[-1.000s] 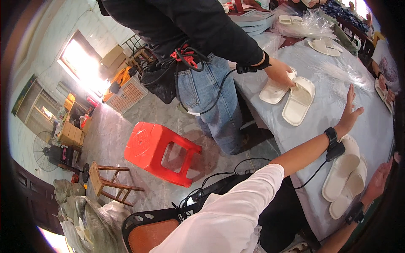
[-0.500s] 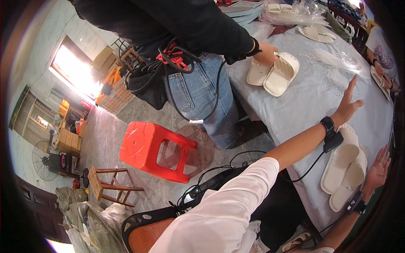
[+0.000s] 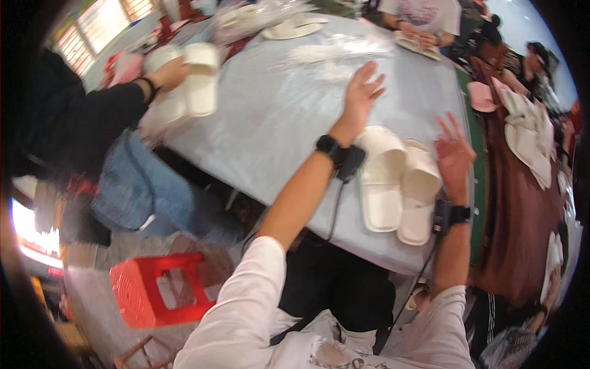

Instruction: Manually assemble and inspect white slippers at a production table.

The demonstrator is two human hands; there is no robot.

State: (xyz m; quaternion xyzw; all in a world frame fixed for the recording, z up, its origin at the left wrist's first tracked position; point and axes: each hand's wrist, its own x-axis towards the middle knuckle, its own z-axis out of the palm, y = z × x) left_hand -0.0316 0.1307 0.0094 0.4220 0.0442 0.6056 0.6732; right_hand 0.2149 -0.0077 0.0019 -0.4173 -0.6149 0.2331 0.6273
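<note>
A pair of cream slippers (image 3: pixel 382 184) lies side by side on the grey-covered table (image 3: pixel 264 123), between my forearms. My left hand (image 3: pixel 361 98) is raised past the slippers' far end, fingers apart and holding nothing. On the other side, my right hand (image 3: pixel 455 157) hovers beside the right slipper (image 3: pixel 421 190), with its fingers spread and nothing in them. Both wrists wear black bands with small devices and cables. Clear thin strips (image 3: pixel 335 52) lie in a loose bundle on the table beyond my left hand.
At the left, a co-worker's hand (image 3: pixel 171 74) holds another pair of cream slippers (image 3: pixel 201 80). Across the table, another person's hands hold a slipper (image 3: pixel 418 46). One more pale slipper (image 3: pixel 295 27) lies at the back. A red stool (image 3: pixel 157 289) stands on the floor at left.
My view has swung to the right, bringing my slippers nearer the middle. The co-worker at left has lifted their pair off the table. Both my hands remain free of objects.
</note>
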